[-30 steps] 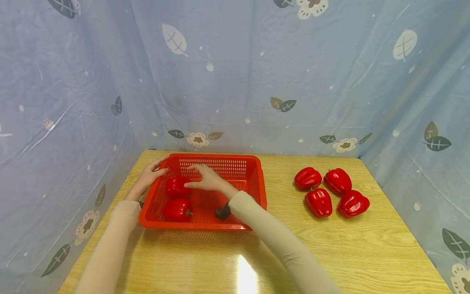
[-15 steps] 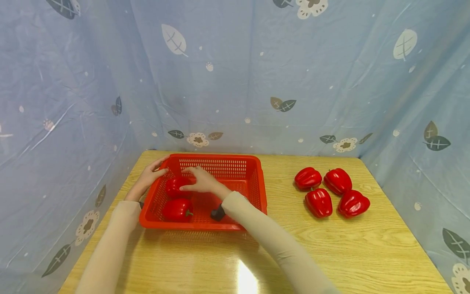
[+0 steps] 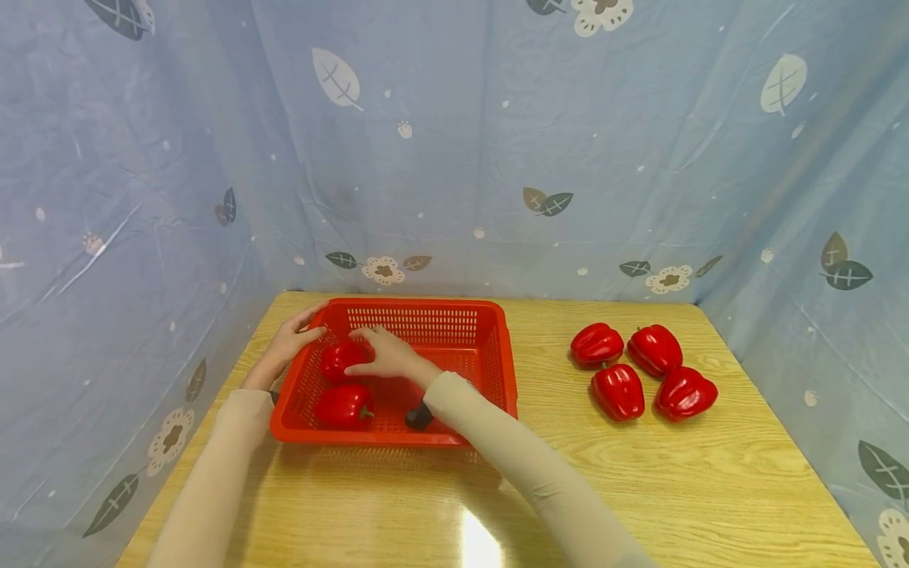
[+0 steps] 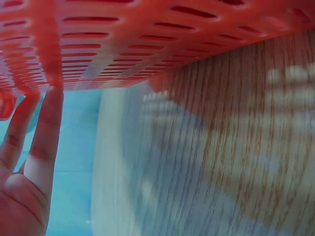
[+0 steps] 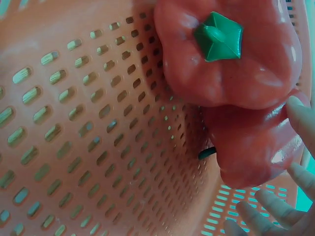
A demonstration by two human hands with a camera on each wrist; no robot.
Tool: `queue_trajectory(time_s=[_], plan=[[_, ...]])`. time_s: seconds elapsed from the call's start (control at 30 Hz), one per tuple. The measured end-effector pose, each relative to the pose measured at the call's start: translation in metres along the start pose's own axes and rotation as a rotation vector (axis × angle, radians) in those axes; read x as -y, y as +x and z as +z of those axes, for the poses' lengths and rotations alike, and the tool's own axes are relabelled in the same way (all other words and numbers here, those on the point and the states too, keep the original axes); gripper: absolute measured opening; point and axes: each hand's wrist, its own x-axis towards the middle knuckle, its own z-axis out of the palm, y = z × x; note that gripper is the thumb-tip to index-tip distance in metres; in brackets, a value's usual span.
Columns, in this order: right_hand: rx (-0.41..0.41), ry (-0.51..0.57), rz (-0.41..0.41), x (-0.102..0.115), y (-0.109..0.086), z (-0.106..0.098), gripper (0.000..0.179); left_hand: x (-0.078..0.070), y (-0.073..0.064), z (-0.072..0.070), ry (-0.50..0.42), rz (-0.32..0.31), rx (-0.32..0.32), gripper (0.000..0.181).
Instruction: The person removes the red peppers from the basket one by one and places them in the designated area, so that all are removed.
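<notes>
A red plastic basket (image 3: 398,436) with slotted walls holds two red bell peppers. My left hand (image 3: 286,345) holds its left rim near the far corner; in the left wrist view, two straight fingers (image 4: 47,132) touch the outside of the wall. Inside, my right hand (image 3: 389,356) has thumb and fingers curved round the far bell pepper (image 3: 336,361). The right wrist view shows thumb and a fingertip at that pepper's side (image 5: 251,147), with the other fingers spread past it. The nearer bell pepper (image 3: 342,405), green-stemmed, lies beside it.
On the table's right side lie several more red bell peppers (image 3: 618,392) in a loose cluster. A patterned blue curtain (image 3: 454,158) encloses the wooden table (image 3: 355,505) at the back and sides. My right forearm crosses the basket's front right rim.
My right hand has moved left inside the basket, from beside the far bell pepper to around it. The left hand and the basket stay in place.
</notes>
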Motion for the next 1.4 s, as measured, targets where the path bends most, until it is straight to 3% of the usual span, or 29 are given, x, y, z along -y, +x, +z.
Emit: queue_trajectory(time_s=[0.43, 0.87, 1.4], plan=[[0.036, -0.005, 0.007, 0.003, -0.001, 0.002, 0.065, 0.000, 0.001, 0.001, 0.021, -0.011, -0.009, 0.057], [-0.016, -0.012, -0.003, -0.001, 0.002, -0.001, 0.063, 0.000, 0.002, 0.001, 0.024, -0.032, -0.016, 0.057], [-0.023, -0.018, -0.027, 0.003, -0.006, -0.012, 0.063, -0.001, 0.001, 0.000, 0.028, -0.028, -0.006, 0.058]])
